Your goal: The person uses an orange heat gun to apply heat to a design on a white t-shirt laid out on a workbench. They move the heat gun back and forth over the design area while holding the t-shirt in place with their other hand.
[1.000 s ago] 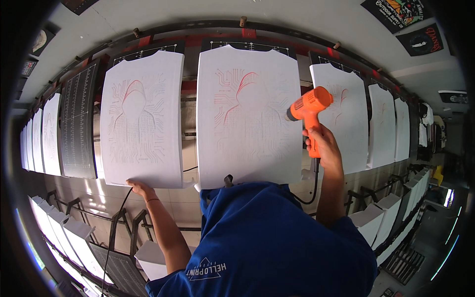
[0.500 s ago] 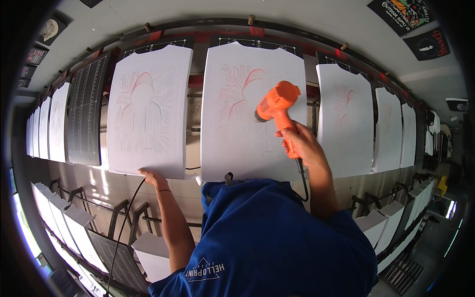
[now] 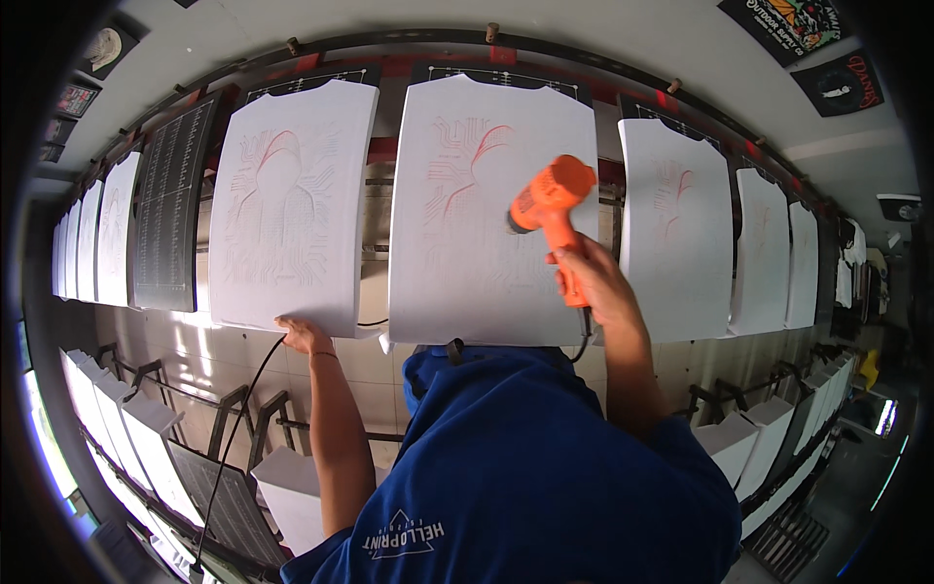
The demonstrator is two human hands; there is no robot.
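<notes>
An orange heat gun (image 3: 553, 200) is in my right hand (image 3: 595, 282), its fingers wrapped round the handle. The dark nozzle points down and left over a white T-shirt (image 3: 438, 282) stretched on a board, above a faint print with red curved lines. Gun and shirt look apart. My left hand (image 3: 304, 334) is at the lower edge of a second white T-shirt (image 3: 282, 302), which bears a similar red and grey line print. A black cable (image 3: 238, 428) runs up into its closed fingers, partly hidden there.
More boards with white shirts (image 3: 676, 263) line both sides. A bare black board (image 3: 170, 214) with white markings stands at left. A dark rail (image 3: 418, 42) curves along the far side. Behind me is another row of boards (image 3: 297, 492). The gun's cord (image 3: 586, 326) hangs near my waist.
The heat gun is slightly farther right over the shirt, and its cord hangs in a shorter curve. My left hand stays at the other shirt's lower edge. The whole view has shifted slightly.
</notes>
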